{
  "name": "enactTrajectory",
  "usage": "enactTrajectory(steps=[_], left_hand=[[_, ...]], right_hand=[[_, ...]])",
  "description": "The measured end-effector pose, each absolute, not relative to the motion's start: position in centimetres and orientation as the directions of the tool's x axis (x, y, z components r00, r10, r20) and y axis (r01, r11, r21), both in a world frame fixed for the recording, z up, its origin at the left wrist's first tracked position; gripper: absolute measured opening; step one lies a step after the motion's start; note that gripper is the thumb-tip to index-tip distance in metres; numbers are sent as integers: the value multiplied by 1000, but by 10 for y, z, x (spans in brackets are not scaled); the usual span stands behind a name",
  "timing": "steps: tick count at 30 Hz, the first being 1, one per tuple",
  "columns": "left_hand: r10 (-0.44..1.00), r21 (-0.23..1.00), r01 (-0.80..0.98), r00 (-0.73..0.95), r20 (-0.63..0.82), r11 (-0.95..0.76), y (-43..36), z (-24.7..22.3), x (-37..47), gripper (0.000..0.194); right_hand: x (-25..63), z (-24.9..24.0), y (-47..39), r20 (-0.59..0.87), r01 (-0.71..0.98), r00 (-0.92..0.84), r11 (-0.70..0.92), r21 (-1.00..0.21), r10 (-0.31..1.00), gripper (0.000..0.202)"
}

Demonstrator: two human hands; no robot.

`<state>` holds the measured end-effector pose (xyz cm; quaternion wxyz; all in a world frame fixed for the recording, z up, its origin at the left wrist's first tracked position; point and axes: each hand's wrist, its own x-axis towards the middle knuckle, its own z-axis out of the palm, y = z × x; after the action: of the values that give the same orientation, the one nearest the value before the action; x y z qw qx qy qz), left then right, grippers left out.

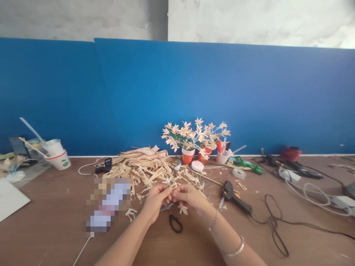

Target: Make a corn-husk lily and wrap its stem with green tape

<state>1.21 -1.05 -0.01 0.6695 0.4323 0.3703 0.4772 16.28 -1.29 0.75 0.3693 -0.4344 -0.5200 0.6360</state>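
Observation:
Between the thumb and index finger of my left hand (155,199) a small pale flower (168,181) with a bit of green at its base stands up. My right hand (192,197) meets it from the right, its fingers pinched together close to the left fingertips. What those right fingers grip is too small and hidden to make out. Below both hands lie scissors with a black handle (175,224), their blades partly covered. A loose pale husk flower (183,210) rests on the table beneath my right wrist.
Behind my hands spreads a heap of dry husk strips (141,164). Flowers stand in red pots (188,156) near the blue partition (177,92). A black glue gun (235,197) and its looping cable are at right, a tape roll (239,173) behind. At left is a paper cup (59,162).

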Motion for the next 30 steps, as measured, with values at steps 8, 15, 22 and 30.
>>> enactTrajectory(steps=[8, 15, 22, 30], left_hand=[[951, 875, -445, 306, -53, 192, -10, 4, 9, 19], [968, 900, -407, 242, -61, 159, -11, 3, 13, 17], [983, 930, -340, 156, -93, 142, -11, 3, 15, 17], [997, 977, -201, -31, -75, 67, -14, 1, 18, 12]], right_hand=[[158, 14, -16, -177, -165, -325, -240, -957, 929, 25], [153, 15, -18, -117, -117, -258, -151, -982, 959, 25], [148, 9, -17, -60, 58, -153, -51, -997, 986, 16], [144, -10, -14, -19, 203, -41, -11, -979, 999, 10]])
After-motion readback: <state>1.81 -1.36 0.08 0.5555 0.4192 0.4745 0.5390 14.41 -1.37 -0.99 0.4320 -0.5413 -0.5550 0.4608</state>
